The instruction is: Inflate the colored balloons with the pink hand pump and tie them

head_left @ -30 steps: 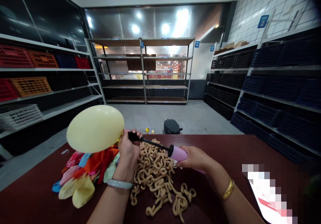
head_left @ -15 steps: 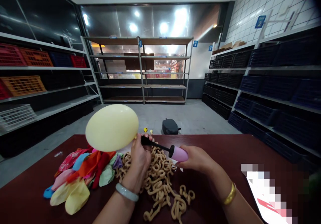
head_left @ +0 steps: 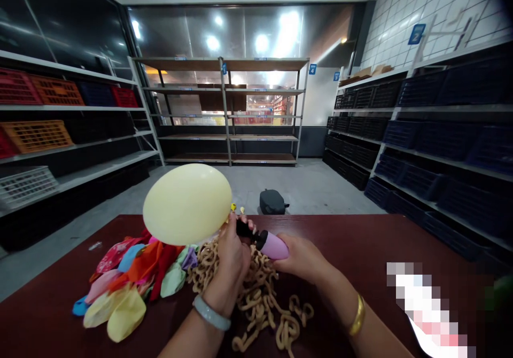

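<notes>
A pale yellow balloon (head_left: 187, 204), blown up large, juts out to the left over the table's far edge. My left hand (head_left: 234, 248) is closed around its neck and the black end of a hand balloon pump. The pump's lilac body (head_left: 274, 246) is in the grip of my right hand (head_left: 300, 256), pushed up close to the black end. Under my hands lies a heap of tan, curled, rope-like pieces (head_left: 256, 294). Limp balloons (head_left: 138, 267) in several colours are piled to the left of it.
The dark red table (head_left: 340, 304) spans the foreground. A partly pixelated white item (head_left: 419, 336) lies at its right. Beyond stand a dark bag (head_left: 272, 201) on the floor, metal shelves (head_left: 260, 138) and crates (head_left: 38, 136) along the sides.
My right hand has pushed the pump body left toward the black end, so the rod between them has shortened. The balloon and my left hand have shifted slightly right.
</notes>
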Demonstrator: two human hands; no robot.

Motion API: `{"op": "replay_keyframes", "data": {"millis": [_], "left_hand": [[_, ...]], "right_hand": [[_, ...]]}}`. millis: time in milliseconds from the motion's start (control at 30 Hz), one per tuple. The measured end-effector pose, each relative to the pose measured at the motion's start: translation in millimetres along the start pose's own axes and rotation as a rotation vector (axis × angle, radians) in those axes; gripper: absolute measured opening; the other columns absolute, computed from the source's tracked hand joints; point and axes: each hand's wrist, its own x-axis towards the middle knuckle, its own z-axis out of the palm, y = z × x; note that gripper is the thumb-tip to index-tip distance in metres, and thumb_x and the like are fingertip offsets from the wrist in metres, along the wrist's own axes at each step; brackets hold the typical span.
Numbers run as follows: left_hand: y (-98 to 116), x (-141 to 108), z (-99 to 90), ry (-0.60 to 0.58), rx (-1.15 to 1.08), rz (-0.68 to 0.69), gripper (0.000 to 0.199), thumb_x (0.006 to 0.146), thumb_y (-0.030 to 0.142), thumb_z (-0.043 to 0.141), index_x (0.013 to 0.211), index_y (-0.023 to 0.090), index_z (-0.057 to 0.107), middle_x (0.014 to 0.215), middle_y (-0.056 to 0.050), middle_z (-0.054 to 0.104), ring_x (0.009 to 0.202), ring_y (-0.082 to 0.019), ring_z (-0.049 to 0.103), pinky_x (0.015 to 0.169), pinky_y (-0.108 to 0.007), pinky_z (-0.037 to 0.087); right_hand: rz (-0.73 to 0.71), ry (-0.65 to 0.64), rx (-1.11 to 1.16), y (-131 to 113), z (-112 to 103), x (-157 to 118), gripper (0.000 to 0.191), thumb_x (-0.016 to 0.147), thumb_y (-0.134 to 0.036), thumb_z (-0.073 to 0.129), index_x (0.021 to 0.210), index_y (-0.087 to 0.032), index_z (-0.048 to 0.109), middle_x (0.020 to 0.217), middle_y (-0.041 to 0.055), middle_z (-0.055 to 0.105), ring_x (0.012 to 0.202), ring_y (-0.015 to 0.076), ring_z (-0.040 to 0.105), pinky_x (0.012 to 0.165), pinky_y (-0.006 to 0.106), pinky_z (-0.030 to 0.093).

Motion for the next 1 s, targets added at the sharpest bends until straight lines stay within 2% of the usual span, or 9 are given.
{"op": "replay_keyframes", "data": {"millis": [100,233,367,567,700,1000], "left_hand": [[22.0,13.5,-5.4,0.030,0.002,0.069,0.026,0.077,0.029,0.071,0.075,0.019,0.048,0.066,0.001,0.054,0.056,-0.013,0.053,0.055,-0.027,0.044],[48.0,31.5,-17.8,0.048,-0.035,0.109,0.020,0.082,0.028,0.065,0.076,0.019,0.048,0.065,0.001,0.054,0.056,-0.015,0.054,0.054,-0.028,0.044],[54.6,38.7,-24.6,0.076,-0.073,0.114,0.016,0.085,0.025,0.059,0.076,0.019,0.047,0.064,0.001,0.053,0.055,-0.015,0.054,0.053,-0.028,0.044],[39.8,35.8,-24.2,0.056,-0.061,0.131,0.019,0.081,0.025,0.064,0.076,0.019,0.047,0.065,0.001,0.054,0.056,-0.015,0.054,0.053,-0.027,0.043],[24.2,30.4,-22.5,0.047,-0.046,0.120,0.023,0.077,0.025,0.069,0.078,0.020,0.047,0.066,0.002,0.055,0.058,-0.014,0.056,0.056,-0.028,0.044],[-27.4,-8.0,-4.0,0.013,-0.031,-0.053,0.028,0.075,0.033,0.074,0.082,0.019,0.051,0.072,0.001,0.057,0.062,-0.013,0.056,0.065,-0.030,0.049]], "right_hand": [[-0.049,-0.033,0.095,9.1,-3.7,0.2,0.043,0.067,-0.053,0.072,0.100,-0.027,0.065,0.089,0.0006,0.071,0.079,0.0213,0.064,0.060,0.025,0.037],[-0.029,-0.128,0.197,26.9,-10.5,0.9,0.044,0.064,-0.049,0.077,0.100,-0.025,0.067,0.089,0.0012,0.071,0.077,0.0198,0.063,0.060,0.025,0.040],[-0.011,-0.191,0.258,38.1,-17.7,0.5,0.042,0.064,-0.042,0.077,0.101,-0.023,0.067,0.089,0.0014,0.071,0.076,0.0193,0.064,0.061,0.025,0.042],[0.002,-0.184,0.208,48.9,-23.4,-0.6,0.041,0.063,-0.041,0.077,0.099,-0.023,0.067,0.089,0.0009,0.071,0.075,0.0192,0.064,0.062,0.026,0.043],[0.000,-0.126,0.107,51.3,-23.4,-0.5,0.043,0.062,-0.044,0.077,0.099,-0.024,0.067,0.090,0.0018,0.070,0.078,0.0212,0.063,0.062,0.027,0.041],[-0.030,0.004,-0.052,17.9,-18.0,-3.8,0.041,0.067,-0.054,0.071,0.097,-0.026,0.067,0.088,0.0008,0.071,0.076,0.0218,0.064,0.057,0.026,0.033]]}}
